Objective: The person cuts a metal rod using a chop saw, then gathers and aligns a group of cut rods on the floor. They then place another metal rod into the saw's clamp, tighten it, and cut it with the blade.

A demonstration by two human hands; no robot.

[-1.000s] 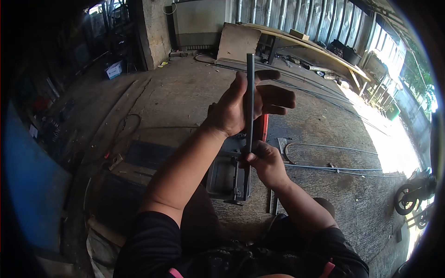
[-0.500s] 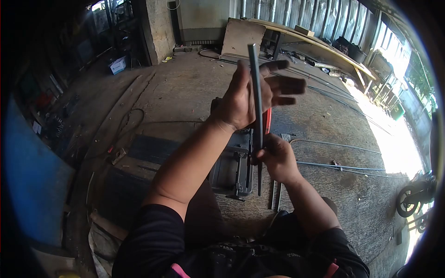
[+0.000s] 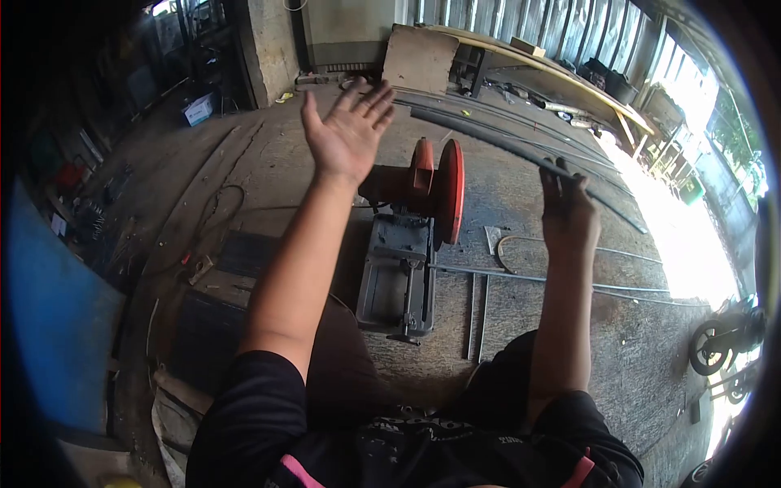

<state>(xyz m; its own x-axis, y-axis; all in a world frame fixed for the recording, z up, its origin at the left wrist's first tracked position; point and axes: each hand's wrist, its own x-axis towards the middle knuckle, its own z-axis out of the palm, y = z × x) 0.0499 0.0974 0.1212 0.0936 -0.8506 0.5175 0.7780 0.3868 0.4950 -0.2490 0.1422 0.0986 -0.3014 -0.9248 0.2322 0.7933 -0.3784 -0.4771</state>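
My left hand [image 3: 345, 140] is raised with its fingers spread and its palm showing, holding nothing. A long, thin metal bar [image 3: 488, 140] slants down from the upper middle towards the right. Around its right-hand part is my right hand [image 3: 569, 207], with the fingers closed on it. Between my forearms stands a chop saw with a red round guard [image 3: 452, 195], a dark motor, and a grey metal base [image 3: 382, 297] with a clamp screw. The saw lies below and to the right of my left hand, untouched by either hand.
Long thin rods [image 3: 561, 281] lie on the rough floor at right, and two short bars [image 3: 477, 317] lie beside the saw base. A wooden plank [image 3: 561, 77] leans along the back wall. A small wheel [image 3: 716, 351] stands at far right, and a blue panel [image 3: 61, 325] at left.
The bar has swung from upright in front of me to a slant at the right, carried by my right hand. My left hand has moved left, away from the bar, uncovering the saw.
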